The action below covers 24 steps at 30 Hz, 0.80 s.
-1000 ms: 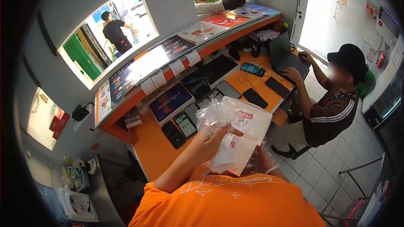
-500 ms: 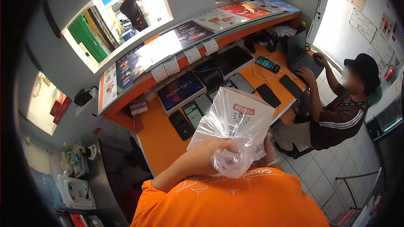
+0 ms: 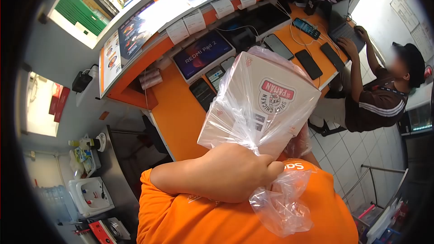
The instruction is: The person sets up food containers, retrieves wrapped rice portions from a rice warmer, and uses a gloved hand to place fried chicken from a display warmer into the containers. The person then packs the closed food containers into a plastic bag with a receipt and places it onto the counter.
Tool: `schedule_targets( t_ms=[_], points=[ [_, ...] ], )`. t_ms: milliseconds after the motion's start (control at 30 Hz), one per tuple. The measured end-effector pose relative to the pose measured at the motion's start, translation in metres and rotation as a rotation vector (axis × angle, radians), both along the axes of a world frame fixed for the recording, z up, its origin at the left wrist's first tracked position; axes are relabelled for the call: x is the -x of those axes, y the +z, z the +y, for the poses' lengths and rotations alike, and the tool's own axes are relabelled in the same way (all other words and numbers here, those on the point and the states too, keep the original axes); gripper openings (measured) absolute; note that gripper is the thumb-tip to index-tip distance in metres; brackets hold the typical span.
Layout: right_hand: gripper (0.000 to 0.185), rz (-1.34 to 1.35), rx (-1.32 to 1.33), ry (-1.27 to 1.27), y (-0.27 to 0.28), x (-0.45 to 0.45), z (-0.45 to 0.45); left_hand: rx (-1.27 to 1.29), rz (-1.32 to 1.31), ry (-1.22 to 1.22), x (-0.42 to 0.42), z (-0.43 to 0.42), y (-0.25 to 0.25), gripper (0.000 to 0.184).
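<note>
A cardboard food box (image 3: pixel 280 104) with a red chicken logo sits inside a clear plastic bag (image 3: pixel 235 117), tilted above the counter and close to my orange shirt. My left hand (image 3: pixel 242 169) is closed in a fist around the gathered neck of the bag. The loose plastic end (image 3: pixel 285 203) spills out past its fingers onto the shirt. At the box's lower right side, my right hand (image 3: pixel 302 142) holds the bagged box. Its fingers are mostly hidden behind the box and plastic.
The orange counter (image 3: pixel 174 126) carries a tablet box (image 3: pixel 203 54), several phones, including one (image 3: pixel 308 64), and cables. Receipts (image 3: pixel 194 21) hang from the ledge. A seated co-worker (image 3: pixel 375 95) types on a laptop (image 3: pixel 346 31) at right. A small sink (image 3: pixel 91 194) is at lower left.
My left hand has closed into a fist around the bag's neck, and the plastic end now hangs down to the right. The box appears larger in view. The camera has tilted downward.
</note>
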State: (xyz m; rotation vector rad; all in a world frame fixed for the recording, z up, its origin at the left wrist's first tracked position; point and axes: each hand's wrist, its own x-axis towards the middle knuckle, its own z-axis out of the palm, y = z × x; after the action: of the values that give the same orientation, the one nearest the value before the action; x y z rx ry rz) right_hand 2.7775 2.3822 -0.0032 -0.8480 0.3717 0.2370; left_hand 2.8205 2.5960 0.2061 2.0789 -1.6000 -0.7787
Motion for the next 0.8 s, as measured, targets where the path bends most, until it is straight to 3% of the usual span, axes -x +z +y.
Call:
schedule_targets(
  t_ms=[133, 200, 267, 333, 367, 433, 533, 667, 800],
  points=[
    [0.103, -0.021, 0.04, -0.01, 0.008, 0.005, 0.01, 0.002, 0.145, 0.099, -0.012, 0.013, 0.0, 0.028],
    [0.105, -0.026, 0.063, -0.008, 0.011, 0.008, 0.013, 0.254, 0.157, 0.21, -0.023, 0.026, -0.015, 0.03],
    [0.106, -0.039, 0.075, -0.004, 0.015, 0.007, 0.016, 0.342, 0.106, 0.264, -0.034, 0.028, -0.022, 0.024],
    [0.108, -0.04, 0.075, -0.002, 0.015, 0.007, 0.013, 0.307, 0.556, 0.371, -0.045, 0.022, -0.017, 0.022],
    [0.109, -0.047, 0.081, 0.002, 0.015, 0.007, 0.012, 0.304, 0.482, 0.334, -0.051, 0.021, -0.013, 0.023],
    [0.111, -0.056, 0.08, 0.008, 0.015, 0.006, 0.013, 0.345, 0.671, 0.422, -0.05, 0.017, -0.013, 0.025],
    [0.108, -0.047, 0.002, 0.004, 0.01, 0.004, 0.009, 0.313, 0.589, 0.458, -0.06, 0.013, -0.011, 0.024],
    [0.103, -0.052, -0.056, 0.028, 0.005, 0.003, 0.003, 0.22, 0.746, 0.719, -0.062, 0.011, 0.003, 0.031],
    [0.098, -0.037, -0.071, 0.032, 0.001, 0.003, 0.0, 0.14, 0.762, 0.747, -0.066, 0.012, 0.002, 0.031]
  ],
)
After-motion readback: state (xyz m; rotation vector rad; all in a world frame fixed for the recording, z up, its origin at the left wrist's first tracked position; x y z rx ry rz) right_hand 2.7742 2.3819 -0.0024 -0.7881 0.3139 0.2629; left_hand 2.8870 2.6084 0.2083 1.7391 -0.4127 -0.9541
